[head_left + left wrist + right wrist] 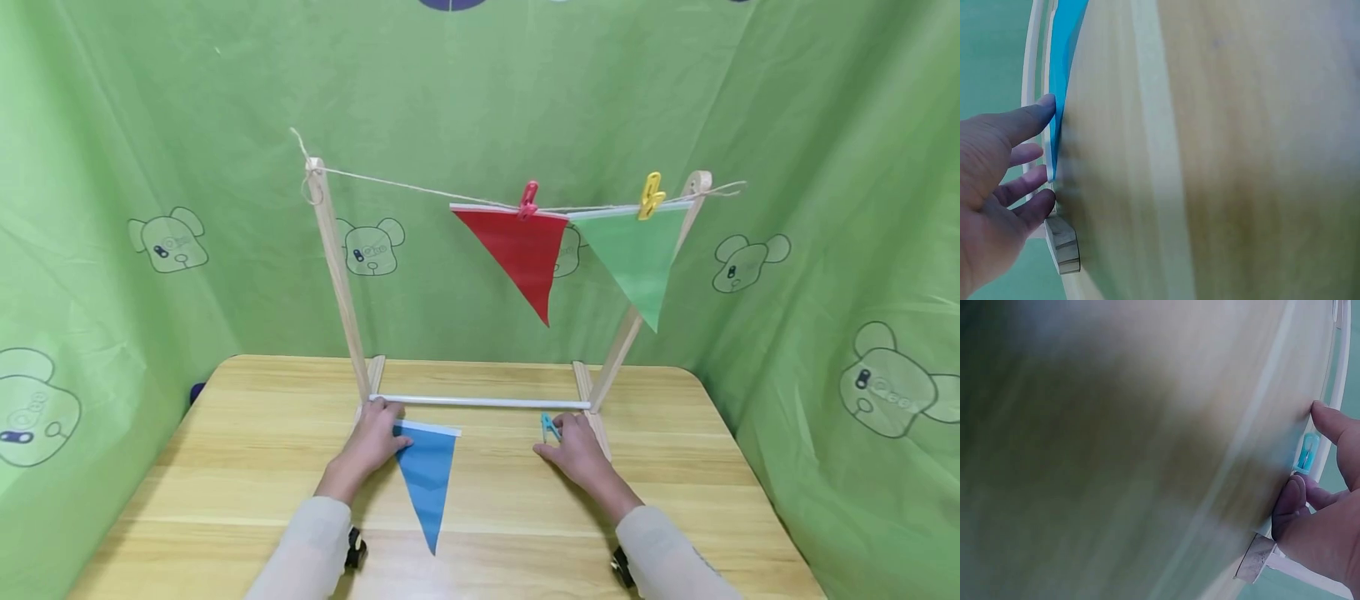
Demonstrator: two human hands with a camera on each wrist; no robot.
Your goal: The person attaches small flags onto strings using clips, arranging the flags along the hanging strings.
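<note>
On the table lies a blue triangular pennant (427, 475) with a white top strip, its point toward me. My left hand (372, 437) rests at its upper left corner, thumb over the blue cloth and fingers spread; in the left wrist view the thumb touches the pennant (1063, 62). A light blue clothespin (550, 427) stands by my right hand (577, 452). In the right wrist view, that clothespin (1307, 452) sits between the spread thumb and the fingers, with a gap to the thumb. Whether a fingertip touches it cannot be told.
A wooden frame (341, 275) with a white crossbar (480, 402) stands at the back of the table (495, 492). Along its string (405, 185) hang a red pennant (525, 250) under a red clothespin (528, 200) and a green pennant (637, 250) under a yellow clothespin (651, 196).
</note>
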